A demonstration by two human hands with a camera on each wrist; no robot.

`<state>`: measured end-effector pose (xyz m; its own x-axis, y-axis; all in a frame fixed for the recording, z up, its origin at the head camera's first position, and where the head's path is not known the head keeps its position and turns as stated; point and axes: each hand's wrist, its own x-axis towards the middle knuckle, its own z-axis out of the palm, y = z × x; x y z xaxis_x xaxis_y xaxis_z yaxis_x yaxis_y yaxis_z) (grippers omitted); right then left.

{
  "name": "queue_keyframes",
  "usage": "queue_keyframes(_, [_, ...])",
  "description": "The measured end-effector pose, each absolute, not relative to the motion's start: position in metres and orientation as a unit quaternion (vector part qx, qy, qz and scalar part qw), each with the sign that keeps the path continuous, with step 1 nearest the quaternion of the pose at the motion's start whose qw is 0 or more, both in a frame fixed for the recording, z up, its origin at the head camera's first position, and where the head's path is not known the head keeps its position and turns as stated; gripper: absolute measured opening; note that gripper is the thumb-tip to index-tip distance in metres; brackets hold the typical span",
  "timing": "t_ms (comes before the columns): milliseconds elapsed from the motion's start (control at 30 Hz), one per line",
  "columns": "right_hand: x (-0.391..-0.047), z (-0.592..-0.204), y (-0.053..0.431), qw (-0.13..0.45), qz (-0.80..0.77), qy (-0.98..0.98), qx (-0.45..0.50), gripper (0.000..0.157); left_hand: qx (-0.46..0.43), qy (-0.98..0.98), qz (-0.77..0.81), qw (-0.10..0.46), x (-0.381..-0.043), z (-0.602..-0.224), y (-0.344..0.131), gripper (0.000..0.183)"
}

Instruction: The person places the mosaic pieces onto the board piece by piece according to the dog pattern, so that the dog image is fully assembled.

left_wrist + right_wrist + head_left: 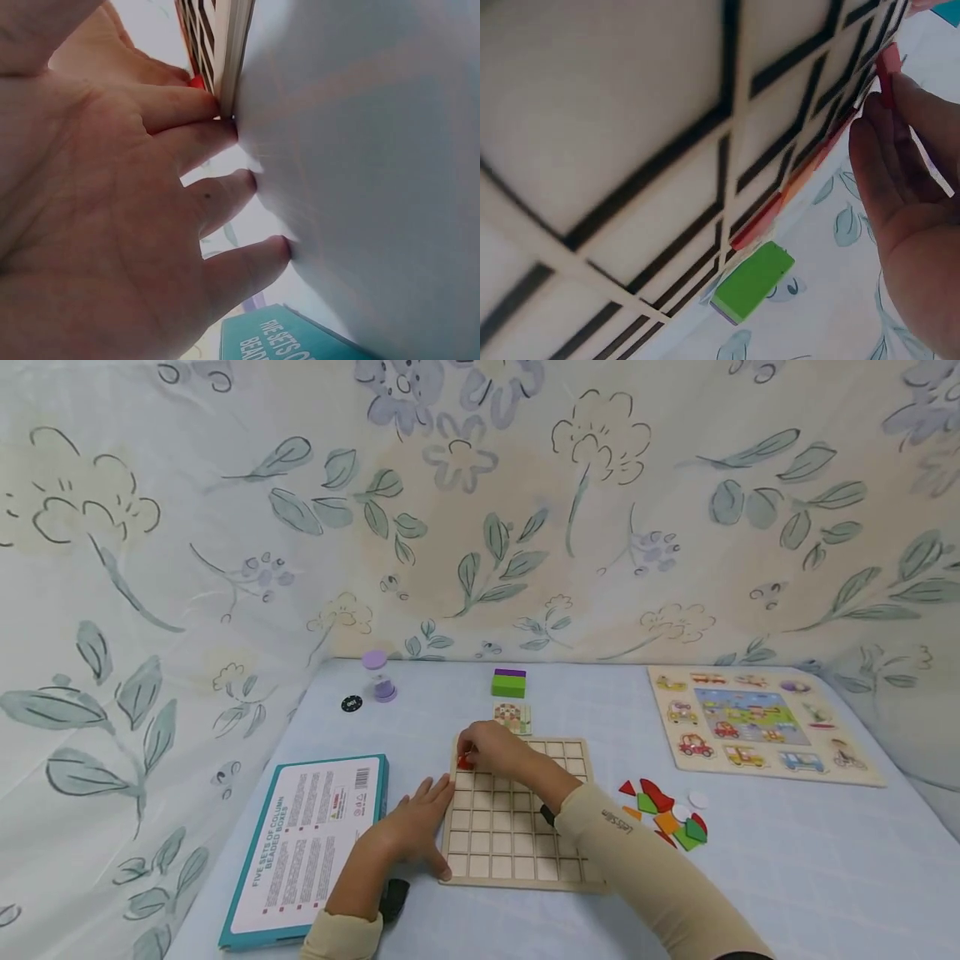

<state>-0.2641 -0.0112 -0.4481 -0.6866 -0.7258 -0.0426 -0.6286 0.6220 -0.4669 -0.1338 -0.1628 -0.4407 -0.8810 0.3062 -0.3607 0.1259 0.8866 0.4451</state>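
A wooden grid board [517,886] lies flat in the middle of the table. At its far left corner my right hand [497,750] pinches a small red piece [887,69] between thumb and fingers. In the right wrist view, other red [756,221] and orange pieces [801,181] line the board's far row, which my right hand hides from the head view. My left hand [411,828] has its fingers spread along the board's left edge, the thumb by the near left corner. Its fingertips [247,180] press down on the table.
Loose coloured pieces [664,823] lie right of the board. Beyond it are a patterned card [512,717] and a green block [508,683]. A teal-edged box [307,843] is at left, a picture puzzle [772,760] at right. A purple-capped hourglass [378,675] and black chip [351,703] stand farther back.
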Motion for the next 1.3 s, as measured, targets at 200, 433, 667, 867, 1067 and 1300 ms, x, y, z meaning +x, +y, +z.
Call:
queue_keyframes(200, [-0.261, -0.452, -0.009, 0.102, -0.160, 0.904, -0.383, 0.009, 0.119, 0.945, 0.215, 0.217, -0.133, -0.443, -0.159, 0.114])
queue_keyframes(433, [-0.251, -0.452, -0.003, 0.054, -0.089, 0.901, -0.421, 0.013, 0.117, 0.945, 0.212, 0.218, -0.131, -0.448, -0.156, 0.115])
queue_keyframes(667, [-0.242, -0.420, 0.032, 0.099, -0.132, 0.908, -0.386, 0.015, 0.106, 0.947, 0.215, 0.214, -0.130, -0.453, -0.156, 0.116])
queue_keyframes(867, [-0.238, -0.400, 0.107, 0.137, -0.096, 0.934, -0.314, 0.009, 0.095, 0.951, 0.208, 0.209, -0.132, -0.453, -0.159, 0.117])
queue_keyframes(1067, [-0.226, -0.411, 0.171, 0.179, -0.048, 0.952, -0.245, 0.008, 0.084, 0.953, 0.203, 0.208, -0.130, -0.452, -0.160, 0.117])
queue_keyframes(1300, [-0.206, -0.436, 0.208, 0.156, -0.041, 0.964, -0.209, 0.018, 0.092, 0.950, 0.207, 0.216, -0.129, -0.452, -0.156, 0.116])
